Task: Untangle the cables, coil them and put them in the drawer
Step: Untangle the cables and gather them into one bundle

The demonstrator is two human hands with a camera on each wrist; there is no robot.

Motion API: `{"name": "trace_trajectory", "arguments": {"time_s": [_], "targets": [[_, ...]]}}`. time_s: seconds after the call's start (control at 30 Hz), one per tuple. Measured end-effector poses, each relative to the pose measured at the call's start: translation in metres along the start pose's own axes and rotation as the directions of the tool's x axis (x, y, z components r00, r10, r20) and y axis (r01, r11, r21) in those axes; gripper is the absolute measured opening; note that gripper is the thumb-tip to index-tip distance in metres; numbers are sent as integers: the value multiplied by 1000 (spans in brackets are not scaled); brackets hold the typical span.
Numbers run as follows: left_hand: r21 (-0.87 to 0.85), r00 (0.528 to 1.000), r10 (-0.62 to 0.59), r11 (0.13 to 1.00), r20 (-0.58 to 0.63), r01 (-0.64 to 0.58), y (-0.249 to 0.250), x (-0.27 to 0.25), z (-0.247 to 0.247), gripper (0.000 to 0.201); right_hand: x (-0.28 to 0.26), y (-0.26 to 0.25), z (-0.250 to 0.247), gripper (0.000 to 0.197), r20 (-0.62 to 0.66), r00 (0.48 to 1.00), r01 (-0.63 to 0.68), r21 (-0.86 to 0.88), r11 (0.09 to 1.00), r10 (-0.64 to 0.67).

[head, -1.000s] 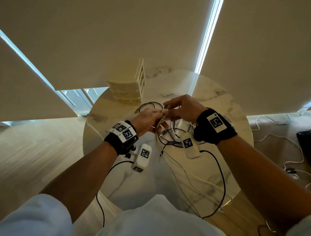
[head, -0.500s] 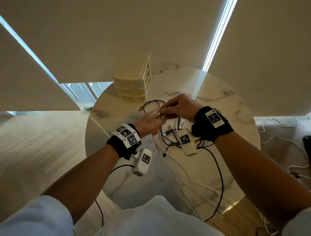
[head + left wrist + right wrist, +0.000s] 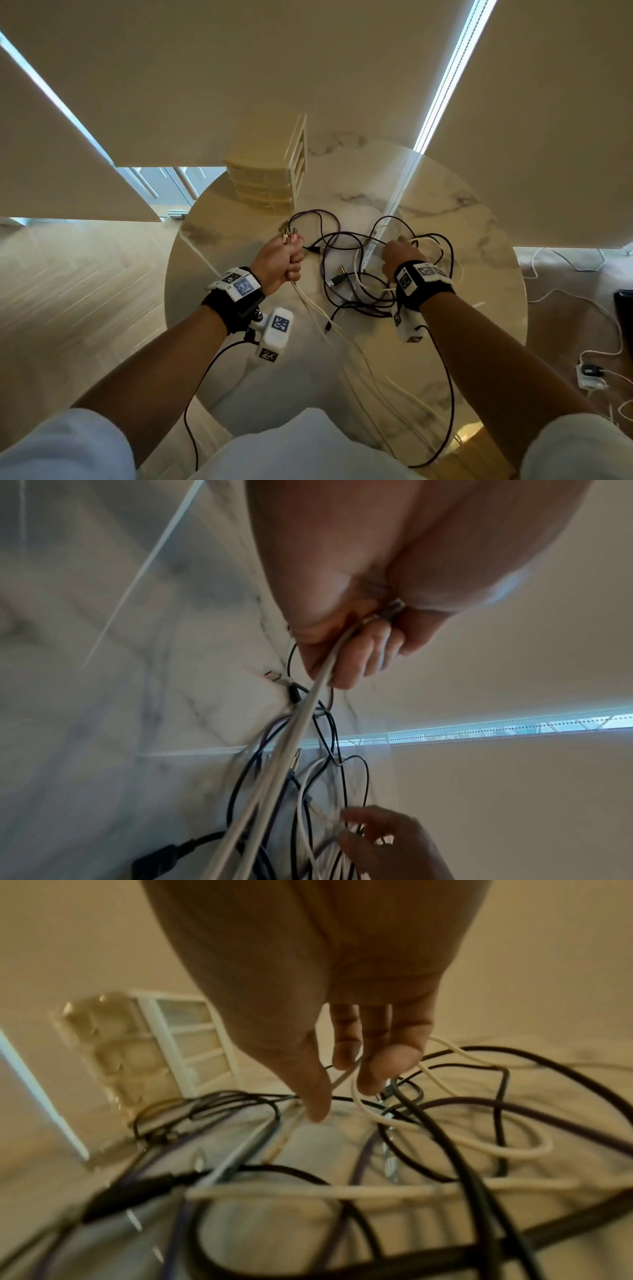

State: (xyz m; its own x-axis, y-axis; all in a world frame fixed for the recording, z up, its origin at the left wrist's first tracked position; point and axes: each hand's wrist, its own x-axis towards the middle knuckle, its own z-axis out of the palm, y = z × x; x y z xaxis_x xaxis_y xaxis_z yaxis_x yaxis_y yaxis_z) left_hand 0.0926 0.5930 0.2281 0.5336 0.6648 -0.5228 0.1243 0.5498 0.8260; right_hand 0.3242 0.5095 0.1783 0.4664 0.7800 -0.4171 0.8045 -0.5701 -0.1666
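Observation:
A tangle of black, purple and white cables (image 3: 346, 274) lies on the round marble table (image 3: 472, 281). My left hand (image 3: 281, 262) is a fist around two white cables (image 3: 317, 308), whose plug ends stick up above the knuckles; the grip also shows in the left wrist view (image 3: 342, 653). My right hand (image 3: 399, 255) is over the right side of the tangle, lifting loops of white and black cable. In the right wrist view a white loop (image 3: 363, 1104) hooks round its fingers (image 3: 387, 1066). The beige drawer unit (image 3: 270, 181) stands behind the cables with its drawers shut.
The white cables trail off the table's near edge toward my lap. More white cables (image 3: 582, 308) and a small adapter (image 3: 589, 375) lie on the floor to the right. Roller blinds hang behind the table. Wooden floor lies to the left.
My hands were together over the tangle and have pulled apart: the left went left with the white cable ends, the right went right with loops of cable.

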Motion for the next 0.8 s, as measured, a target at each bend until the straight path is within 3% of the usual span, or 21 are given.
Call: {"name": "trace_trajectory", "arguments": {"time_s": [0.07, 0.13, 0.2, 0.3, 0.5, 0.63, 0.8], "targets": [[-12, 1000, 23, 1000, -8, -23, 0, 0, -3, 31, -1, 1, -2, 20, -14, 1000, 17, -86, 996, -18], [-25, 999, 30, 999, -26, -31, -2, 0, -6, 33, 0, 2, -8, 19, -23, 1000, 13, -15, 1000, -13], [-49, 999, 22, 998, -41, -24, -6, 3, -10, 33, -1, 1, -15, 15, -31, 999, 22, 239, 971, -15], [-99, 998, 23, 995, -57, -29, -10, 4, -10, 35, -17, -8, -23, 4, -48, 992, 120, 580, 806, -114], [-48, 997, 76, 996, -22, -77, -14, 3, 0, 26, -67, -41, -21, 11, -120, 957, 274, 673, 688, -264], [-18, 986, 131, 991, 99, -130, -18, -8, 8, 21, -78, -60, -12, 11, -173, 952, 298, 708, 640, -252], [-11, 972, 194, 981, 130, -194, -14, -13, 17, 18, -85, -77, -13, 15, -232, 948, 314, 788, 529, -217]]}}
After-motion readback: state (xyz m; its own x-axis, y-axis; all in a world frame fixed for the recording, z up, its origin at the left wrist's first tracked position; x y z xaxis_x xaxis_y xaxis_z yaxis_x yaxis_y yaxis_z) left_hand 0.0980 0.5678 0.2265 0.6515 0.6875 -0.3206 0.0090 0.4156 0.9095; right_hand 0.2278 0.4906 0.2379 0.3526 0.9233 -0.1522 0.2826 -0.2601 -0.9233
